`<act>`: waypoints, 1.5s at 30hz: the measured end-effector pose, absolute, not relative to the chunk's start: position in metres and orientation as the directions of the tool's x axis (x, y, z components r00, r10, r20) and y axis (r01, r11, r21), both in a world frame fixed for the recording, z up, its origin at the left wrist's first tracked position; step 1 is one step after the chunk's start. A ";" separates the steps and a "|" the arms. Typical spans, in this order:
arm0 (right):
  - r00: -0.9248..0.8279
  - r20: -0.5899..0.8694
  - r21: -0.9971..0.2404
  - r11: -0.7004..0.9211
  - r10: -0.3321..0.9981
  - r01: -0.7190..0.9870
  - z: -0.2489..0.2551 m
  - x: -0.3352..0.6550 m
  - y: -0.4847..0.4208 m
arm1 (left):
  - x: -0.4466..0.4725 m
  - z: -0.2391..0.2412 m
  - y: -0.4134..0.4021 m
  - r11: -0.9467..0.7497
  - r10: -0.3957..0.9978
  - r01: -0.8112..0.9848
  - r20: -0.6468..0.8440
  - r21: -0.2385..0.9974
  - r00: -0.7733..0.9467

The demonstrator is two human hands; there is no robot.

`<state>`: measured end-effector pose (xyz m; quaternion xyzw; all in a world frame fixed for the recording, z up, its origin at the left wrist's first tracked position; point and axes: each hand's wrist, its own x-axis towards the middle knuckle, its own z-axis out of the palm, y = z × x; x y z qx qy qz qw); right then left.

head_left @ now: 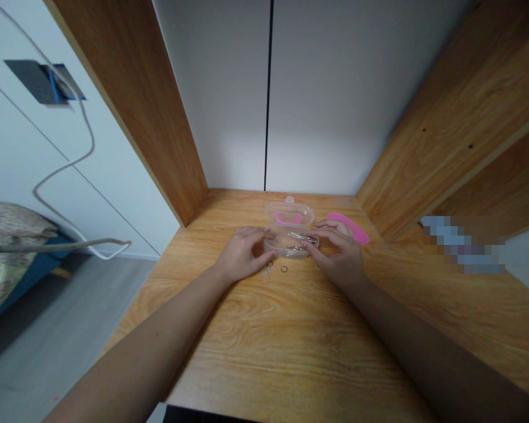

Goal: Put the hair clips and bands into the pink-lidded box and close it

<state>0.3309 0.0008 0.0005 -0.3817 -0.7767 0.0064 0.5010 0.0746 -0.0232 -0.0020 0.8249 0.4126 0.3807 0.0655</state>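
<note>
A small clear plastic case (290,226) with a pink clasp stands open on the wooden desk (291,329), its lid tipped back. My left hand (245,254) rests against the case's left side with its fingers curled on the rim. My right hand (340,252) pinches a thin metal tool (300,237) that lies over the case's open base. Several small rings (273,271) lie loose on the desk just in front of the case, between my two hands.
A pink oval object (350,227) lies behind my right hand. Wooden side panels (158,117) wall the desk on both sides, with a white wall behind. A grey cable (62,170) hangs at the left over the floor.
</note>
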 end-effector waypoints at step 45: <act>-0.199 0.434 -0.707 0.469 0.878 0.529 -0.001 0.336 0.000 | 0.073 -0.005 -0.021 -0.521 0.803 0.740 0.538 0.425 0.256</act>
